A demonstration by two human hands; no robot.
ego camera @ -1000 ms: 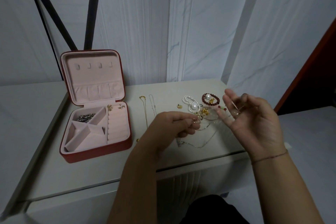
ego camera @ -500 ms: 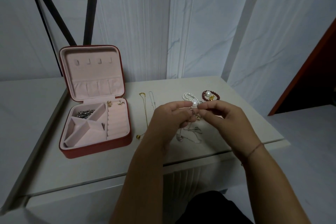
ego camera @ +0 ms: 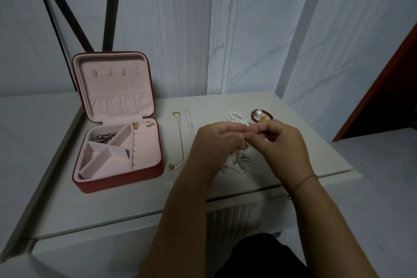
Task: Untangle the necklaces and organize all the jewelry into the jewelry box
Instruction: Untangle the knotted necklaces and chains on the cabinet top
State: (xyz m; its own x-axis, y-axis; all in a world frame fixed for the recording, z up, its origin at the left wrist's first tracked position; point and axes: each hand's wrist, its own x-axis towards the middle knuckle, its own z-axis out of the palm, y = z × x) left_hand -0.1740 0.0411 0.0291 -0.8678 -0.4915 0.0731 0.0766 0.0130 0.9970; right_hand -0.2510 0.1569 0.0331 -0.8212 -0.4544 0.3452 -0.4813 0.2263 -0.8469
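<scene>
Head view: both forearms come up from 6 o'clock and meet over the right half of the table (ego camera: pixel 108 207). The left hand (ego camera: pixel 216 142) is knuckles up with fingers curled in, thumb and forefinger tips pressed together on a bit of the tangle of chains (ego camera: pixel 239 162). The right hand (ego camera: pixel 284 147) mirrors it from the 3 o'clock side, wrist bent, fingers curled, thumb and forefinger pinching the same spot, so the two sets of fingertips touch. What exactly sits between the tips is too small to tell. The rest of the tangle hangs below the pinch, and its lower loops lie on the table at approx 6 o'clock of the fingertips, between the two wrists. A thin string band (ego camera: pixel 304 180) circles the right wrist.

The jewelry box (ego camera: pixel 119 181) sits at 9 o'clock of the hands, well apart, open, with its lid (ego camera: pixel 115 88) standing upright at the back. Silver pieces (ego camera: pixel 105 137) fill the back-left compartment, and two earrings (ego camera: pixel 142 124) rest at the top of the ring-roll section. The other compartments show only pink lining.

Between box and hands, a gold necklace (ego camera: pixel 181 140) lies straight, running 12 to 6, with its bead end near the table front. A silver chain (ego camera: pixel 190 124) lies just beside it on the 3 o'clock side, with its lower end hidden behind the left hand.

At 12 o'clock of the hands there is a pearl bracelet (ego camera: pixel 234 118), partly covered by the knuckles. A red bead bracelet (ego camera: pixel 259 116) with one big white pearl lies just to the right of it.
</scene>
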